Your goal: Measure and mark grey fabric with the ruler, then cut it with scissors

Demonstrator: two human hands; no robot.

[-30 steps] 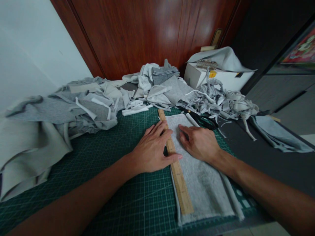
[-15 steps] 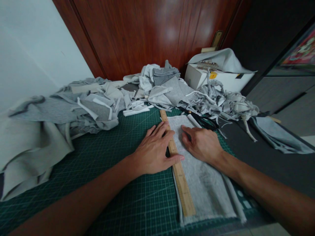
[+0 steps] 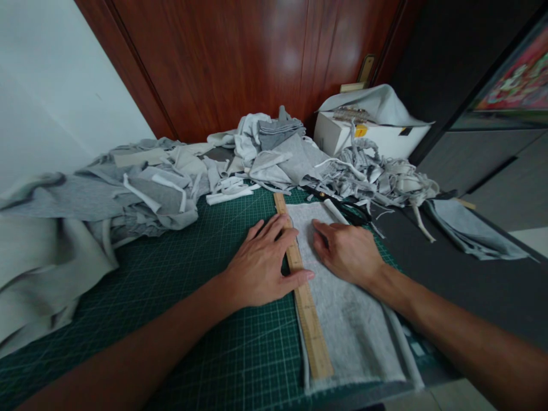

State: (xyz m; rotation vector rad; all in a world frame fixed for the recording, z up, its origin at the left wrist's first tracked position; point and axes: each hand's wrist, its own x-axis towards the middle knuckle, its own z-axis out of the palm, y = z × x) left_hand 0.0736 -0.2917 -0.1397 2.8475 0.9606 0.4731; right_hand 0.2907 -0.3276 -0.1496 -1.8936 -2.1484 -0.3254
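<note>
A wooden ruler (image 3: 309, 319) lies lengthwise along the left edge of a grey piece of fabric (image 3: 346, 319). My left hand (image 3: 265, 262) rests across the ruler, fingers spread flat and the thumb over its right side onto the fabric. On the fabric's upper part, just right of the ruler, my right hand (image 3: 349, 251) presses down. Its fingers are curled, with the index finger pointing forward; whatever they may hold is hidden beneath. Black-handled scissors (image 3: 353, 214) lie just beyond my right hand, partly under a rolled white strip (image 3: 336, 211).
A green gridded cutting mat (image 3: 205, 325) covers the table. Heaped grey fabric (image 3: 107, 194) lies left and behind, and tangled strips (image 3: 385, 177) lie at back right. Behind stand a white box (image 3: 377, 140) and a wooden door (image 3: 240, 63). Folded fabric (image 3: 475, 228) sits at right.
The whole view has shifted slightly, with things now a little farther left. Both hands keep their places on the ruler and the fabric.
</note>
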